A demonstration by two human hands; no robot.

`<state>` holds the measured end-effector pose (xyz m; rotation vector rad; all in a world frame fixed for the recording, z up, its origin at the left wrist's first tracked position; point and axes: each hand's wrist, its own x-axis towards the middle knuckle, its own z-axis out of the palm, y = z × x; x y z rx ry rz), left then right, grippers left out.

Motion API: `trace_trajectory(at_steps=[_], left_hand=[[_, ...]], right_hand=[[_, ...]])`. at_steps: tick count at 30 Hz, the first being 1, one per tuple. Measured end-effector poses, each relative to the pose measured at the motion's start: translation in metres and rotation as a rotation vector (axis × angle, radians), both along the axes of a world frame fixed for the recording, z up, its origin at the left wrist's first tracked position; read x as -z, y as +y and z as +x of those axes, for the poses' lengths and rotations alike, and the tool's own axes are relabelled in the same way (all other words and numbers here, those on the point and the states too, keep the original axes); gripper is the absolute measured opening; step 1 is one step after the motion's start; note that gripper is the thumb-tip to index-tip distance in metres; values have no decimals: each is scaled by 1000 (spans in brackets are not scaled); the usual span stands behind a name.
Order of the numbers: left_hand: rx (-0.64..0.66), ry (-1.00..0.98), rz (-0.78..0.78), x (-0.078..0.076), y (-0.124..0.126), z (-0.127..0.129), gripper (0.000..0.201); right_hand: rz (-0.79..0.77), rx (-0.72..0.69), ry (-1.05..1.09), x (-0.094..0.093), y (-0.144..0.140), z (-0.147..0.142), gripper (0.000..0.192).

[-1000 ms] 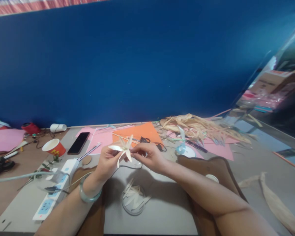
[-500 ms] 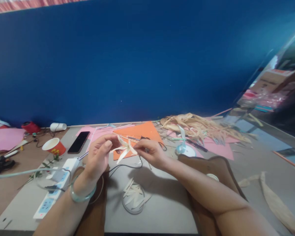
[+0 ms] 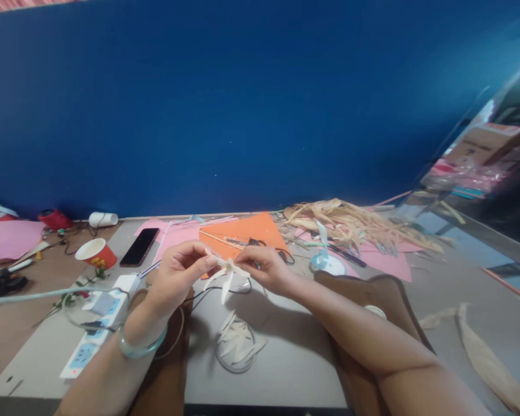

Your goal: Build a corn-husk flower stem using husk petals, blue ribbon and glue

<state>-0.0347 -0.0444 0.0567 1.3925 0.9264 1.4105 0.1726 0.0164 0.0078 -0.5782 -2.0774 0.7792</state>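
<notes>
Between my hands, above the table, is a cream flower (image 3: 227, 280) with long narrow petals that look like dried husk. My left hand (image 3: 179, 274), with a pale green bangle at the wrist, pinches one petal between thumb and finger. At the flower's other side, my right hand (image 3: 268, 270) has its fingers closed on it; the exact grip is partly hidden. Several petals of the flower hang downward. Below, a small round dish (image 3: 236, 368) holds a heap of loose cream petals (image 3: 237, 341).
A power strip (image 3: 99, 326), a phone (image 3: 139, 247) and a paper cup (image 3: 96, 254) lie to the left. Behind my hands is orange paper (image 3: 260, 228). A husk pile (image 3: 342, 219) and tape roll (image 3: 328, 264) are at the right, before a blue partition (image 3: 242, 115).
The flower has tipped from facing me to petals hanging down. My left thumb and finger have closed on a petal, and the left hand has shifted slightly right. My right hand stays about the same.
</notes>
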Motion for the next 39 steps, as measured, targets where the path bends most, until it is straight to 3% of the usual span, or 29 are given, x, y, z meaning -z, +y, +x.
trace_trajectory(at_steps=[10,21,27,30,35,39], left_hand=[[124,-235,-218,3,5,11,22],[118,-274,-159,5,8,10,37],[133,-248,-93,12,9,9,30],[174,-194,-67,12,7,9,37],[293,-106,-156,7,1,10,48],[345,-104,-248,4,-4,10,39]], right_hand=[[-5,-18,17,1,1,0,21],[-57,39,33,5,3,3,24],[-27,71,53,5,6,3,30],[-23,86,56,3,6,2,30],[-49,91,68,1,4,2,21],[-61,85,60,2,4,2,21]])
